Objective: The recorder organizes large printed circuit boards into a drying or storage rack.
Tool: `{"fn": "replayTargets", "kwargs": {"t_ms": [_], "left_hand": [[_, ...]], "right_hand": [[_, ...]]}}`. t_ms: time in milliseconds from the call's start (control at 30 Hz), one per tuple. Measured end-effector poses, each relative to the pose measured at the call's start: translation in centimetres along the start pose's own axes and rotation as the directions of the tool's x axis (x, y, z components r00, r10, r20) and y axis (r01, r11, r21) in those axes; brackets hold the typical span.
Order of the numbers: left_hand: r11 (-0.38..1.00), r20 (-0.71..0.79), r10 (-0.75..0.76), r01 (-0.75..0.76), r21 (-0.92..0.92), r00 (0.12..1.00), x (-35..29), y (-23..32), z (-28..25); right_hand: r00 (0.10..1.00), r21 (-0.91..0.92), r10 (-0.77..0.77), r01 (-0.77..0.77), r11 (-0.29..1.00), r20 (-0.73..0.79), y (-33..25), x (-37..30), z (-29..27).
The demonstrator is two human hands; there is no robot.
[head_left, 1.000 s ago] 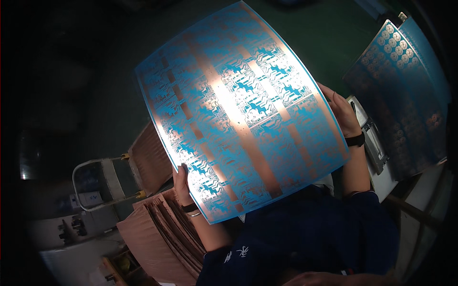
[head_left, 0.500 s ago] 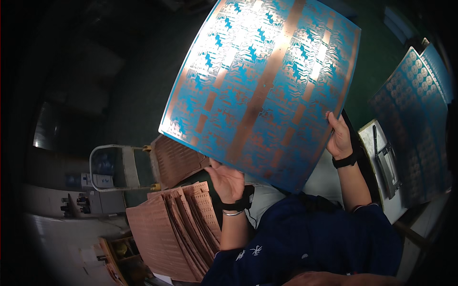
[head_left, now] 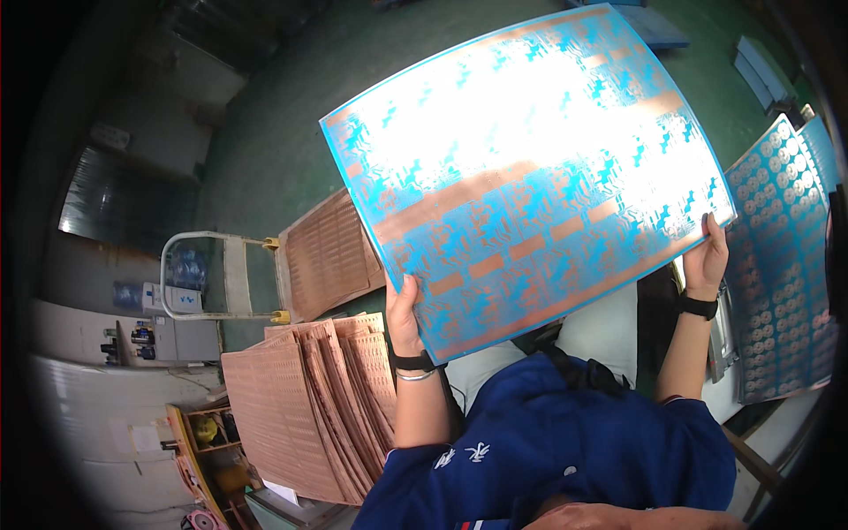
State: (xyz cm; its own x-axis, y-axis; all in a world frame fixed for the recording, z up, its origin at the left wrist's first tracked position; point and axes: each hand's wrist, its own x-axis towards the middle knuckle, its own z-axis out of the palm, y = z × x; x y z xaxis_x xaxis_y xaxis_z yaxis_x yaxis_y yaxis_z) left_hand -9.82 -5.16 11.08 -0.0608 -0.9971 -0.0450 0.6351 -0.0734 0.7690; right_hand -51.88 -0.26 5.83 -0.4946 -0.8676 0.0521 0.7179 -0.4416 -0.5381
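Note:
A large circuit board panel (head_left: 530, 190), blue with copper-coloured tracks, is held up in front of me, tilted, with bright glare across its upper middle. My left hand (head_left: 404, 314) grips its lower left edge, thumb lying on the face and the other fingers hidden behind. At the lower right corner my right hand (head_left: 707, 256) holds the panel, thumb on the front edge. To the left of my left arm, several copper-coloured panels (head_left: 283, 415) stand leaning together. Right of my right hand, blue panels with round patterns (head_left: 777, 291) stand upright.
A flat cart with a white tubular handle (head_left: 165, 274) stands at the left, carrying copper-coloured panels (head_left: 329, 252). A yellow-edged shelf (head_left: 190, 455) is at lower left. Blue slabs (head_left: 764, 75) lie on the green floor (head_left: 291, 115) at the far right.
The panel has turned clockwise to a wider, flatter position, and glare now covers more of it. My right hand has moved right, my left hand slightly left onto the panel's side edge.

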Motion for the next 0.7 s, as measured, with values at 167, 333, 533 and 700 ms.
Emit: {"fn": "replayTargets", "kwargs": {"t_ms": [167,333,533,700], "left_hand": [[0.999,-0.012,-0.006,0.007,0.042,1.000,0.0,0.2,-0.2],[0.999,0.019,-0.022,0.021,0.038,1.000,0.1,0.2,-0.8],[0.987,-0.069,0.077,-0.066,0.145,0.995,0.2,0.4,-1.8],[0.994,0.026,0.104,-0.105,0.016,0.994,0.6,1.0,-3.4]], "right_hand": [[0.999,-0.049,0.016,-0.018,0.999,-0.030,0.0,-0.4,-0.8],[0.999,-0.065,0.040,-0.043,0.997,-0.034,0.3,-0.4,-0.8],[1.000,-0.082,0.010,-0.011,0.997,-0.022,0.7,-0.7,0.3],[0.995,-0.053,0.027,-0.022,0.998,0.100,0.9,-1.1,0.6]]}}
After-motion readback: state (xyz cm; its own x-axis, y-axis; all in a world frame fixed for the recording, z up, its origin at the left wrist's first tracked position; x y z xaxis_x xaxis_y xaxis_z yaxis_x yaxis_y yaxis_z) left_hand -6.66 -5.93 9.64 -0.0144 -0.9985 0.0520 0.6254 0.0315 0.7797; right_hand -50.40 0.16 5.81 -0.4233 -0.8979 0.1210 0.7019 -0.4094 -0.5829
